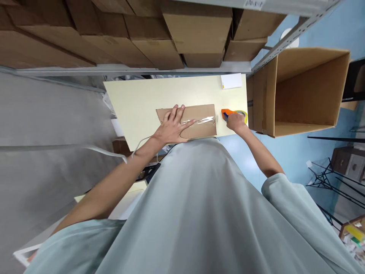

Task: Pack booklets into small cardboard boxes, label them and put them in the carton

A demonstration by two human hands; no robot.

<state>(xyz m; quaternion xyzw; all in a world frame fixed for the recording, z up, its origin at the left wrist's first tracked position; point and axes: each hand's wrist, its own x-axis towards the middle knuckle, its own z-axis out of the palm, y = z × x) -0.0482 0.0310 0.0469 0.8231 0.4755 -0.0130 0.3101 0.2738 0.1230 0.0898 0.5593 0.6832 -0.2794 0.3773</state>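
Light bright and even on my cream tabletop [134, 102]; lamp itself out of view. White glare streaks along clear tape [207, 120] by my left hand [170, 130]. Upper parts of boxes [199, 32] sunk in brown shadow. Pale sheen on blue floor [242, 154]. My fingers reasonably crisp; clutter at far right soft. Wide-angle stretch pulls my sleeves [288, 194] and open carton [265, 99] outward.

I wear a loose, plain, pale grey-green top [205, 213], softly creased, with 2 short, wide sleeves [82, 243].
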